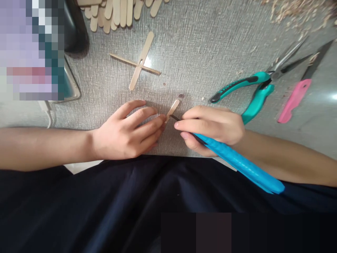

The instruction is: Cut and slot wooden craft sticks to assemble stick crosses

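My left hand (129, 131) lies low on the grey table near its front edge, its fingertips pinching and pressing down the near end of a short wooden craft stick (173, 107). My right hand (210, 128) is closed around a blue-handled craft knife (237, 163), whose dark blade tip touches the stick beside my left fingertips. The handle runs back to the lower right over my forearm.
Two sticks joined in a cross (139, 61) lie further back, with a pile of craft sticks (118, 12) at the top edge. Teal-handled pliers (252, 91) and a pink-handled tool (297, 96) rest at right, wood shavings (295, 12) behind. A metal tray (71, 88) stands at left.
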A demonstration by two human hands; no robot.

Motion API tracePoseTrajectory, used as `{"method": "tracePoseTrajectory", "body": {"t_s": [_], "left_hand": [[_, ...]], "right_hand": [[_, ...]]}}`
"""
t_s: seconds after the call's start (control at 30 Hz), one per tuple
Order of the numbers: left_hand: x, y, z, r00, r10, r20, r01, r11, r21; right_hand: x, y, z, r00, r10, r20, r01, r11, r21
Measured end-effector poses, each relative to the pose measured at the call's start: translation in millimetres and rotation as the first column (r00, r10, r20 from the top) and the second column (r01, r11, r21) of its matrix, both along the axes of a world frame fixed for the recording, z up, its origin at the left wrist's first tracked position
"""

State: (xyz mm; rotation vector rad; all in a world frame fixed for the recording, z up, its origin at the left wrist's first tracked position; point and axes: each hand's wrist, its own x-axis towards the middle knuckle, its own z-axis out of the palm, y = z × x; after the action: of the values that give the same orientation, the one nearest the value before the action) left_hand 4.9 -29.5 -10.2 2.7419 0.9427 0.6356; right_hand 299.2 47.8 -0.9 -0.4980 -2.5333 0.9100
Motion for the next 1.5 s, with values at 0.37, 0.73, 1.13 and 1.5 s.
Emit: {"method": "tracePoseTrajectory", "body": {"t_s": [0.37, 0.73, 1.13, 1.5], "left_hand": [[-0.3, 4.3, 2.6, 0.998, -0.014, 0.059, 0.014, 1.000, -0.006], [-2.3, 4.8, 4.4, 1.000, -0.016, 0.020, 0.016, 1.000, 0.002], [-1.4, 6.3, 5.0, 0.999, -0.012, 0.048, 0.012, 1.000, 0.006], [-1.6, 4.6, 4.0, 0.997, 0.017, 0.078, -0.011, 0.997, -0.074]], "right_hand": [[1.9, -3.4, 2.2, 0.999, 0.031, 0.023, -0.032, 0.999, 0.039], [1.5, -1.1, 4.2, 0.999, 0.038, 0.020, -0.038, 0.998, 0.044], [4.3, 0.0, 6.9, 0.996, 0.064, 0.067, -0.066, 0.997, 0.030], [4.0, 2.1, 6.7, 0.996, 0.072, 0.061, -0.075, 0.996, 0.048]]}}
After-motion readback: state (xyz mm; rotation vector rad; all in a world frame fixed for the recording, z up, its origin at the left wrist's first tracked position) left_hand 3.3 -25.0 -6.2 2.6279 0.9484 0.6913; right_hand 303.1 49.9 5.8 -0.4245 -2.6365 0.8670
